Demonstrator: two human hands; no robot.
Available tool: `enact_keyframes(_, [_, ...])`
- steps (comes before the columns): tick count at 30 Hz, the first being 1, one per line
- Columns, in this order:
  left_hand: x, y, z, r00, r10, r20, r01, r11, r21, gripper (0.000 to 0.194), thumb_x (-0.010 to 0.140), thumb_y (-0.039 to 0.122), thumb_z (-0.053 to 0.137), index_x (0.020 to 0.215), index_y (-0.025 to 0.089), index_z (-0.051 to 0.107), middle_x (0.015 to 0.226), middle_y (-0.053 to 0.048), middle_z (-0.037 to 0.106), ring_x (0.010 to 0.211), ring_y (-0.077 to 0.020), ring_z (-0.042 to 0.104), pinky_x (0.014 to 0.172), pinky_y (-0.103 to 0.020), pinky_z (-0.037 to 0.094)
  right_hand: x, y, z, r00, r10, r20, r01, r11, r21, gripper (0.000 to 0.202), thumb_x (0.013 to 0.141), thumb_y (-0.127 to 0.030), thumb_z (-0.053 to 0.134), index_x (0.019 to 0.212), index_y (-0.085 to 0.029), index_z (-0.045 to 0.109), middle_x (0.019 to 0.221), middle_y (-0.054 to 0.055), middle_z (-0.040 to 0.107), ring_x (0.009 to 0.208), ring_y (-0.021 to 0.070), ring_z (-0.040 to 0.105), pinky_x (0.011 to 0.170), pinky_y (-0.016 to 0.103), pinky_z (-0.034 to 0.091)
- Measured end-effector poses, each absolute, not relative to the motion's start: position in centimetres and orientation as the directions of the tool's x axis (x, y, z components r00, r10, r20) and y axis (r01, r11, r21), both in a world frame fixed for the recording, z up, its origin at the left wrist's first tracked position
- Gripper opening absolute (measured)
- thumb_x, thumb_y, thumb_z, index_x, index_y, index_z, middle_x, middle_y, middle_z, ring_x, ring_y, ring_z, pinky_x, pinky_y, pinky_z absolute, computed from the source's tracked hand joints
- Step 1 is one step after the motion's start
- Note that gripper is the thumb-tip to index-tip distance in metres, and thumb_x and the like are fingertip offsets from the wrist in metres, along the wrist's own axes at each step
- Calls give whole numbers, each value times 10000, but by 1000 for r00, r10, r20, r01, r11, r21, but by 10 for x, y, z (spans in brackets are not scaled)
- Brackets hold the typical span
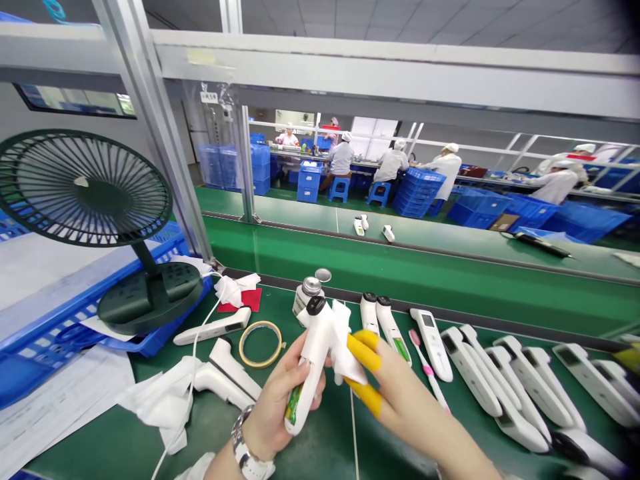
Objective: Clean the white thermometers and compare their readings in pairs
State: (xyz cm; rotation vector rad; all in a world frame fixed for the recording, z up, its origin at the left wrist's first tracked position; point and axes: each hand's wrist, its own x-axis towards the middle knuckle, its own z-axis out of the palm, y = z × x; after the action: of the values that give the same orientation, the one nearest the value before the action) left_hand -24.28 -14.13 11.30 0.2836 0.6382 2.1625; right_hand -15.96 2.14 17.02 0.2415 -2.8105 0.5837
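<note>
My left hand (pixel 285 397) is wrapped round a white handheld thermometer (pixel 319 340) with a black tip; green circuitry shows in its open handle. Yellow finger covers are on my right hand (pixel 387 373), which pinches a white cloth (pixel 345 347) against the side of the thermometer head. Just behind the thermometer stands a metal-topped bottle (pixel 311 288). Two more thermometers (pixel 369 313) lie to the right of it, one with green showing in its handle. A pink and white toothbrush (pixel 427 367) lies beyond my right hand.
Several white thermometers (pixel 473 373) line the right side. At left are a dark green fan (pixel 150 300), a blue basket (pixel 30 357), a tape roll (pixel 261 345), crumpled cloth (pixel 165 400), a white cable and papers (pixel 75 407). A green ledge (pixel 300 223) runs behind; people work beyond.
</note>
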Motion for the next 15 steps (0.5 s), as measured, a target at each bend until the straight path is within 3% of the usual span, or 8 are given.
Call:
enact_keyframes(4, [-240, -140, 113, -590, 807, -15, -688, -493, 533, 386, 836, 194, 498, 1222, 189, 504, 782, -53, 572, 502, -57, 463, 418, -156, 305, -175, 19, 154, -852, -125, 508, -298, 914, -274, 332, 829, -208, 517, 1160, -217, 491, 1336, 181, 337, 1210, 328, 388, 894, 507, 431])
enact_keyframes(6, [-239, -140, 112, -585, 811, -24, -689, -481, 543, 400, 831, 201, 505, 1231, 195, 495, 787, -52, 568, 499, -58, 462, 412, -159, 292, -178, 22, 148, -832, -119, 541, -336, 885, -322, 333, 828, -179, 505, 1160, -209, 491, 1295, 171, 413, 1158, 285, 466, 869, 447, 467])
enact_keyframes(8, [-238, -141, 112, -581, 814, -22, -686, -474, 552, 427, 811, 214, 542, 1234, 200, 488, 799, -53, 565, 506, -62, 467, 413, -165, 290, -179, 27, 145, -829, -71, 555, -350, 840, -415, 284, 824, -152, 489, 1098, -209, 536, 1077, 118, 587, 919, 213, 599, 750, 353, 514])
enact_keyframes(11, [-237, -141, 112, -578, 816, -3, -679, -479, 556, 445, 794, 224, 573, 1230, 212, 486, 790, -42, 556, 496, -58, 459, 419, -171, 287, -181, 35, 146, -858, 133, 496, -272, 701, -659, 173, 817, -197, 513, 955, -212, 615, 828, 51, 667, 729, 189, 624, 665, 315, 506])
enact_keyframes(13, [-237, -141, 112, -588, 809, -6, -670, -482, 564, 431, 804, 210, 556, 1230, 213, 485, 783, -39, 550, 496, -56, 455, 432, -176, 290, -187, 37, 150, -859, 320, 399, -237, 442, -865, 178, 816, -289, 531, 946, -222, 632, 821, 42, 685, 734, 202, 638, 658, 318, 507])
enact_keyframes(15, [-238, -141, 112, -612, 791, -18, -657, -495, 569, 416, 820, 200, 529, 1233, 205, 481, 790, -42, 545, 507, -56, 446, 449, -183, 294, -197, 36, 156, -833, 441, 335, -289, 170, -942, 287, 834, -424, 463, 962, -234, 635, 833, 41, 693, 737, 214, 649, 633, 327, 515])
